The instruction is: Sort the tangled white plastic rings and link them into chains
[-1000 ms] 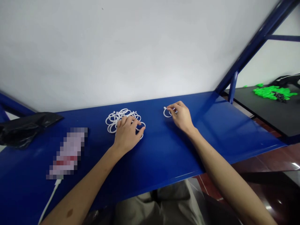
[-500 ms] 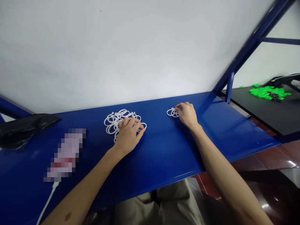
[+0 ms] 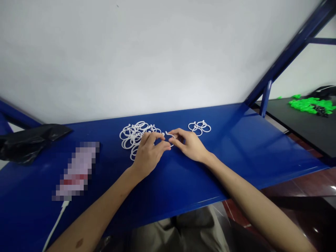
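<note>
While the thumb and forefinger of the right hand (image 3: 193, 145) pinch a thin white plastic ring with a gap in it (image 3: 170, 134), the left hand (image 3: 149, 150) has its thumb and fingertips at the ring's other side; whether they grip it too, I cannot tell. The ring is about midway between the left and right edges of the desk, nearer the rear edge than the front. Partly behind the left hand, a tangled heap of similar white rings (image 3: 135, 134) lies towards the rear edge. To the right of both hands, also near the rear edge, three white rings (image 3: 201, 127) lie overlapping, apart from the heap.

All rest on a smooth, glossy blue desk (image 3: 236, 140). Towards its left edge lies a pale, oblong item blurred into blocks (image 3: 77, 168), with a white cable (image 3: 55, 224) running from it to the front edge. A crumpled black plastic bag (image 3: 34, 141) covers the rear left corner.

Along the rear edge rises a plain white wall (image 3: 168, 56). A slanting blue bar (image 3: 288, 52) rises from the rear right corner; past the right edge, a black tabletop (image 3: 296, 129) bears a bright green heap (image 3: 306, 105), above reddish floor tiles (image 3: 296, 185).
</note>
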Tool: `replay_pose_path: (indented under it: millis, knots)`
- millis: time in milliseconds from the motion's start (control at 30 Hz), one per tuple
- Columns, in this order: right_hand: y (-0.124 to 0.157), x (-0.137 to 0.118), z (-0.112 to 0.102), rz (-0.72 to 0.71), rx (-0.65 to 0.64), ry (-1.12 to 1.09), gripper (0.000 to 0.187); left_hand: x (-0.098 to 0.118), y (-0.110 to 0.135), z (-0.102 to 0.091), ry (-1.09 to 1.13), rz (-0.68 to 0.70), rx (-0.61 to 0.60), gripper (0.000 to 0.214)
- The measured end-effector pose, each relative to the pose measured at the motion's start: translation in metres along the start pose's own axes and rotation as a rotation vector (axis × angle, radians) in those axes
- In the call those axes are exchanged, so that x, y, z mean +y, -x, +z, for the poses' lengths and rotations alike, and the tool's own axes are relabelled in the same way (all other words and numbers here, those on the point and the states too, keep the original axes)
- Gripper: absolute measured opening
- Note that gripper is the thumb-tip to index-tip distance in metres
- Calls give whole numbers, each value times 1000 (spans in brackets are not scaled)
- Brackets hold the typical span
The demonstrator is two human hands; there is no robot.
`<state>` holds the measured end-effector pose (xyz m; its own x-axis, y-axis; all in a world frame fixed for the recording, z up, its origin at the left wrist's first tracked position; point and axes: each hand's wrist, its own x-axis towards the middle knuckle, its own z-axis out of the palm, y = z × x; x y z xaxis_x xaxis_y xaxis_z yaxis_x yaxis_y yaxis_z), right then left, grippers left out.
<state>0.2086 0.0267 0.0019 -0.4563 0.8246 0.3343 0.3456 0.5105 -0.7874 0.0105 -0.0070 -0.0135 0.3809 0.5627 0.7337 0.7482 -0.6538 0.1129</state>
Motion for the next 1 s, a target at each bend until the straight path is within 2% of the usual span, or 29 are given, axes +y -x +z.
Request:
replay_pose_path:
  millis: [67,200,333,433,600,767,900,1000]
  knots:
    - [1,1,1,36,22,-57,17,-1,-1,-1,36,-13,6,9]
    - [1,0,0,62,38,-149,15,-6,-4,-5,173,-167,53,28]
    - [3,-4,3,27,-48,-186,15,-10,-7,-7,267,-250,-20,22]
    - [5,-8,6,-8,-87,-190,17,-9,-8,-6,283,-268,-4,30]
    - [10,-12,4,-194,-81,-98,16,-4,-7,-8,292,-240,14,30]
    - [9,-7,4,-338,-70,54,20,-11,-5,-9,233,-213,-43,30]
    - [-2,6,-17,-340,22,270,23,-25,-2,-4,2,-289,-161,32]
    - [-10,28,-51,-171,200,471,20,-32,1,1,-171,-390,-289,44]
